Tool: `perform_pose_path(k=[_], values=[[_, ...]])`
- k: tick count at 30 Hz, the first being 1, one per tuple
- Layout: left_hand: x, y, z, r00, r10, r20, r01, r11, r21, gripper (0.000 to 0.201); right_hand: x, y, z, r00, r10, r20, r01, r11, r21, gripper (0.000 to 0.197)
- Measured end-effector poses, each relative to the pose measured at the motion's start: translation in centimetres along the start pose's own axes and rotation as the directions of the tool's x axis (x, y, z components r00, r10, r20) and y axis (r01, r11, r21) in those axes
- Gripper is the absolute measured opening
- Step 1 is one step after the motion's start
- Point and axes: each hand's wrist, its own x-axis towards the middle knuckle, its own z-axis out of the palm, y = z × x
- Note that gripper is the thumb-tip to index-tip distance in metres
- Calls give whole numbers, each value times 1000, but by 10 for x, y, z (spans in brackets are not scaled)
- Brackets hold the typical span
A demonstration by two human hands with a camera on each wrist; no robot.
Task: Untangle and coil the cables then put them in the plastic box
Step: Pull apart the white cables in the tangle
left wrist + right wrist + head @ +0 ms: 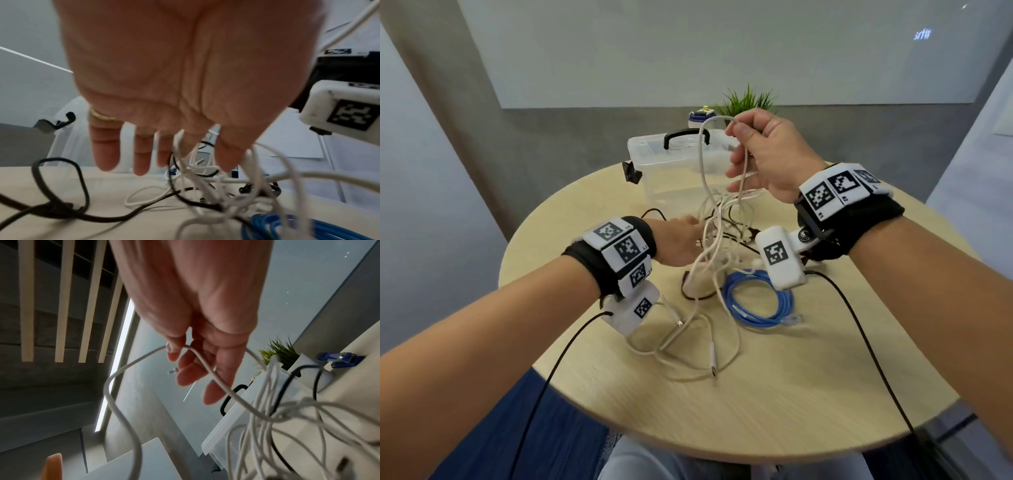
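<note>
currently the right hand (pixel 767 154) is raised above the round table (pixel 808 377), thumb and forefinger pinching a loop of white cable (pixel 702 161); remaining fingers loosely curled beside the strand. right wrist view confirms: the white cable (pixel 127 366) bends over the thumb tip, then drops into the knot. the strand hangs from the pinch down into the tangle of white and black cables (pixel 719 240) at table centre.

left hand (pixel 678 243) is low, at 9 o'clock of the tangle. left wrist view: fingers (pixel 107 149) straight and spread, released, gripping nothing; white strands cross in front of the forefinger and thumb, contact not clear through blur.

blue cable (pixel 756 301), already coiled, lies flat on the table at 5 o'clock of the tangle, just beside it. loose white ends with plugs trail toward 6 o'clock.

clear plastic box (pixel 654 171), black handle up, stands at 12 o'clock of the tangle, near the far table edge. no cable seen inside it.

small green plant (pixel 746 101) and a blue and white bottle (pixel 700 118) behind the box.
</note>
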Motion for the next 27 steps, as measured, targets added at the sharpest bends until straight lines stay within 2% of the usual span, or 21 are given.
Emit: perform_pose_path(k=[3,6,10,12,15,16,19,21,23,25,27], values=[[7,-8,-1,984,-177,-38,173,981,-82,40,1,4,-6,999,-41,-5,40,995,-93,18],[6,-14,-6,961,-268,-65,257,956,-141,35,3,9,-11,997,-75,-23,69,976,-208,13],[4,-19,-8,955,-284,-86,277,957,-84,36,5,11,-15,988,-118,-95,75,928,-365,7],[1,-18,-6,943,-327,-60,316,937,-150,34,4,10,-16,984,-138,-113,82,914,-397,9],[0,-21,-2,939,-340,-53,332,936,-119,34,5,6,-24,977,-175,-126,100,887,-451,9],[-4,-20,-4,924,-379,-44,370,919,-136,34,6,4,-28,975,-185,-124,105,873,-477,9],[2,-34,-3,924,-376,-62,364,919,-155,30,7,2,-36,975,-194,-110,113,854,-508,9],[2,-37,-3,912,-399,-98,366,898,-244,28,6,5,-36,976,-189,-107,113,863,-492,6],[3,-37,-7,887,-401,-228,310,885,-349,33,5,9,-31,978,-183,-104,116,879,-463,4],[0,-30,-15,817,-374,-439,155,876,-458,37,4,11,-24,980,-175,-90,119,891,-439,3],[-3,-16,-24,734,-333,-592,-86,819,-568,41,3,13,-18,982,-178,-56,137,893,-428,5]])
